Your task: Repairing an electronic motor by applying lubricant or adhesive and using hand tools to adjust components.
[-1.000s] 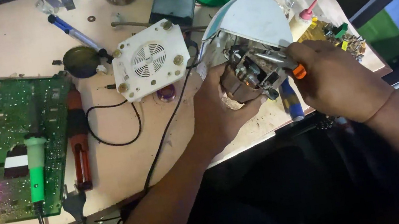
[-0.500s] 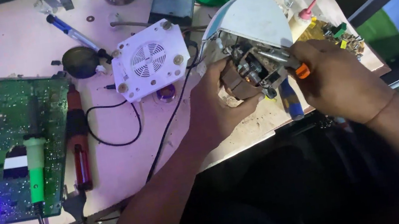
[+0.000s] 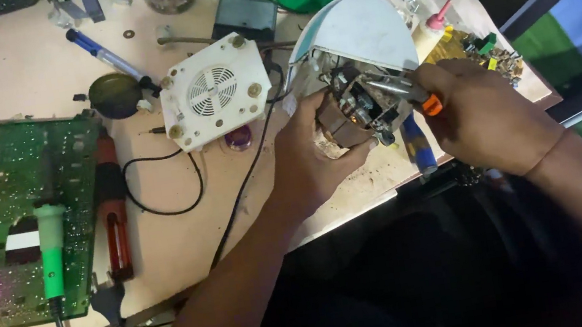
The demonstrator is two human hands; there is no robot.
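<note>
**A:** What has moved in the last second?

**B:** Very little. Starting far left of the white vented cover point(image 3: 214, 100), the green circuit board point(image 3: 7, 221) lies flat on the worktop point(image 3: 0, 68). The green-handled soldering iron point(image 3: 50, 242) lies on it as before. Only the small glow on the board has gone from blue back to pink.

**A:** And the hands?

**B:** Just right of the cover and a little below it, my left hand point(image 3: 310, 164) has its grip wrapped round the motor point(image 3: 352, 112), as it did a second ago. The motor has stayed at the worktop's near edge, tucked under the white dome housing point(image 3: 363, 29). Further right of the cover, my right hand point(image 3: 484, 119) keeps its grip pinched on the metal tool point(image 3: 395, 88), with the tip at the motor's top. I judge the work on the motor is mid-step, with nothing freed.

**A:** Which way does it lie?

**B:** The motor's long axis seems to run from lower left, in my palm, up and right into the dome. The tool crosses it, tip towards the cover and orange end away. I cannot tell what the tip touches
</note>
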